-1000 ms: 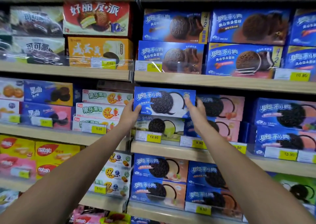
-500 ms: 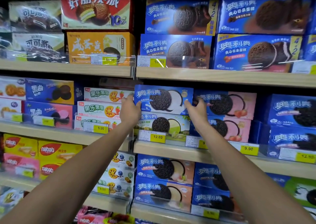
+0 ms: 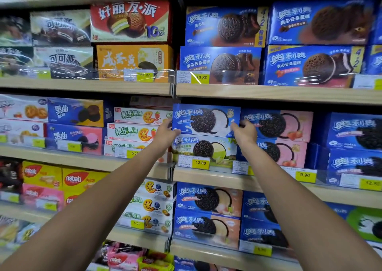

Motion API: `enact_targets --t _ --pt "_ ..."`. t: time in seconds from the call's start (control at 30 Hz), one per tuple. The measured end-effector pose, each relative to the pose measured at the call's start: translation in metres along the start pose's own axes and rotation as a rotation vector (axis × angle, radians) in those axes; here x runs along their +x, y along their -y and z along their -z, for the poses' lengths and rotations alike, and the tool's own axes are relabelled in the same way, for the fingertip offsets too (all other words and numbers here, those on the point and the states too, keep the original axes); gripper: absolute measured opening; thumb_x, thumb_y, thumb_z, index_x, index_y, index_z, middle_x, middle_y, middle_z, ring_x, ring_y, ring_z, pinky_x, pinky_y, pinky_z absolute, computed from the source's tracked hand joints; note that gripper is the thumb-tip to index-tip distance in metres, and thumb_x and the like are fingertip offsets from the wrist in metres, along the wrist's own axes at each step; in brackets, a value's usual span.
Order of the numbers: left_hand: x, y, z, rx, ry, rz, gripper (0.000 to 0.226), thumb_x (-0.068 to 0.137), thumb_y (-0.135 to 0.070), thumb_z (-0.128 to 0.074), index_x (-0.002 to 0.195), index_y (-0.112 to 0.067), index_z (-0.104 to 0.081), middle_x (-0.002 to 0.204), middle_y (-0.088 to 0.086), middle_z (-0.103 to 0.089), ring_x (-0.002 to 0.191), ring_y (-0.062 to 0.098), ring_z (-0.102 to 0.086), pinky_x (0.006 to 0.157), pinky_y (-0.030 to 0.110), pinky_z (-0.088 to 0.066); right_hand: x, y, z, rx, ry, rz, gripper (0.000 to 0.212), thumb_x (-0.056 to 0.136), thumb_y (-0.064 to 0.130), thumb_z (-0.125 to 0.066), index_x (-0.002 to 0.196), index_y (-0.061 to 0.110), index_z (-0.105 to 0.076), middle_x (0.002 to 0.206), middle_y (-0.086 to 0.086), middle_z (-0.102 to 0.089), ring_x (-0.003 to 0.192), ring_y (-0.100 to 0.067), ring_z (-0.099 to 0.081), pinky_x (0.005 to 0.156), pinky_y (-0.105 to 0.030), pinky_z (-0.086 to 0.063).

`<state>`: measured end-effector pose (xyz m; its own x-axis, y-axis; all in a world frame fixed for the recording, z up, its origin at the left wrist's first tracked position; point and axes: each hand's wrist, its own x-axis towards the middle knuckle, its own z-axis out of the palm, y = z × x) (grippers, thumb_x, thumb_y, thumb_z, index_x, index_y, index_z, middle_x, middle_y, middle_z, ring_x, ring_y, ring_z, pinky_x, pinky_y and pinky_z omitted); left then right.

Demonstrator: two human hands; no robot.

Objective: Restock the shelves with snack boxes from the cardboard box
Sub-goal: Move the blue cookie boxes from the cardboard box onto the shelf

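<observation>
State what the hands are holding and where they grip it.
The blue cookie box, gripped at its two short ends: left hand on its left end, right hand on its right.

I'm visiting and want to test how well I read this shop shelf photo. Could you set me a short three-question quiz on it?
1. True or false: the left hand and right hand hold opposite ends of the blue cookie box.
2. That box sits on a box with: A) green artwork, B) red artwork, C) yellow artwork.
3. What price shows on the yellow tag just below that stack?

Key: 1 true. 2 A, the green-trimmed box lies directly underneath. 3: 12.80.
</observation>
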<state>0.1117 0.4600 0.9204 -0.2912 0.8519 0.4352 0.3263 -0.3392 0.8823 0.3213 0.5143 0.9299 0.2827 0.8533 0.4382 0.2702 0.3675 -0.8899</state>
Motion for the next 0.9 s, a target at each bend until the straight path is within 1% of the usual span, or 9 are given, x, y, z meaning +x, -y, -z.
enact_targets --t 0.1,0.17,0.3,0.37,0.43,0.47,0.57,0.73,0.9 --pt "-0.014 -0.008 0.007 -0.018 0.061 0.012 0.044 0.094 -0.002 -0.049 0.136 -0.006 -0.041 0.126 0.002 -0.055 0.091 0.008 -0.054 0.069 0.016 -0.046 -0.013 0.002 0.000 0.048 -0.015 -0.006 0.040 0.092 0.027 -0.056 0.124 0.004 -0.053 0.119 -0.011 -0.059 0.098 -0.024 -0.053 0.083 -0.035 -0.042" --pt "-0.024 -0.013 0.011 -0.018 0.068 0.010 0.043 0.095 -0.005 -0.049 0.137 -0.006 -0.039 0.122 0.000 -0.049 0.099 0.009 -0.049 0.079 0.019 -0.043 -0.023 0.003 0.000 0.037 -0.055 0.001 0.036 0.090 0.026 -0.057 0.118 0.005 -0.052 0.113 -0.009 -0.054 0.098 -0.021 -0.051 0.084 -0.034 -0.041" --pt "-0.043 -0.012 0.019 -0.020 0.044 -0.006 0.040 0.095 -0.010 -0.052 0.134 -0.005 -0.044 0.138 0.009 -0.048 0.121 0.022 -0.049 0.099 0.032 -0.040 -0.048 0.007 -0.001 0.043 -0.119 0.048 0.030 0.091 0.022 -0.055 0.115 0.003 -0.055 0.106 -0.009 -0.056 0.097 -0.022 -0.052 0.085 -0.033 -0.041" --pt "-0.055 -0.006 0.026 -0.026 0.051 0.017 0.041 0.096 -0.013 -0.051 0.135 -0.005 -0.044 0.129 0.007 -0.054 0.110 0.022 -0.054 0.091 0.031 -0.041 -0.069 0.007 -0.002 0.064 -0.121 0.062 0.028 0.092 0.023 -0.054 0.110 0.002 -0.060 0.104 -0.009 -0.060 0.094 -0.021 -0.054 0.083 -0.030 -0.041" --pt "-0.068 0.001 0.032 -0.047 0.063 0.026 0.039 0.096 -0.016 -0.050 0.134 -0.005 -0.046 0.104 0.001 -0.059 0.088 0.015 -0.056 0.083 0.030 -0.042 -0.089 0.005 -0.006 0.075 -0.067 0.041 0.021 0.092 0.020 -0.051 0.102 0.006 -0.063 0.100 -0.008 -0.061 0.089 -0.020 -0.054 0.076 -0.028 -0.040" --pt "-0.074 0.004 0.035 -0.058 0.056 0.039 0.038 0.096 -0.016 -0.050 0.133 -0.004 -0.048 0.099 0.001 -0.060 0.086 0.014 -0.057 0.082 0.030 -0.042 -0.099 0.003 -0.008 0.081 -0.038 0.025 0.017 0.092 0.017 -0.050 0.098 0.008 -0.063 0.098 -0.009 -0.062 0.088 -0.021 -0.055 0.075 -0.028 -0.040" --pt "-0.092 0.015 0.049 -0.126 0.056 0.115 0.039 0.093 -0.016 -0.055 0.130 -0.005 -0.052 0.113 0.010 -0.061 0.100 0.022 -0.059 0.081 0.029 -0.044 -0.133 -0.003 -0.012 0.085 0.023 0.011 0.017 0.091 0.010 -0.049 0.086 0.004 -0.064 0.085 -0.009 -0.061 0.078 -0.020 -0.055 0.070 -0.028 -0.041" --pt "-0.133 0.039 0.071 -0.152 0.103 0.199 0.037 0.092 -0.017 -0.057 0.128 -0.006 -0.055 0.112 0.007 -0.060 0.081 0.009 -0.058 0.064 0.021 -0.042 -0.191 -0.013 -0.021 0.130 0.179 -0.085 0.022 0.095 0.013 -0.047 0.076 0.018 -0.056 0.071 0.000 -0.060 0.061 -0.011 -0.056 0.057 -0.025 -0.043" --pt "-0.181 0.087 0.089 -0.123 0.161 0.330 0.033 0.092 -0.020 -0.056 0.123 -0.009 -0.057 0.107 0.006 -0.062 0.087 0.012 -0.059 0.065 0.020 -0.040 -0.246 -0.043 -0.039 0.075 0.330 -0.179 0.020 0.096 0.014 -0.046 0.081 0.012 -0.059 0.069 -0.002 -0.060 0.058 -0.013 -0.057 0.055 -0.028 -0.044"
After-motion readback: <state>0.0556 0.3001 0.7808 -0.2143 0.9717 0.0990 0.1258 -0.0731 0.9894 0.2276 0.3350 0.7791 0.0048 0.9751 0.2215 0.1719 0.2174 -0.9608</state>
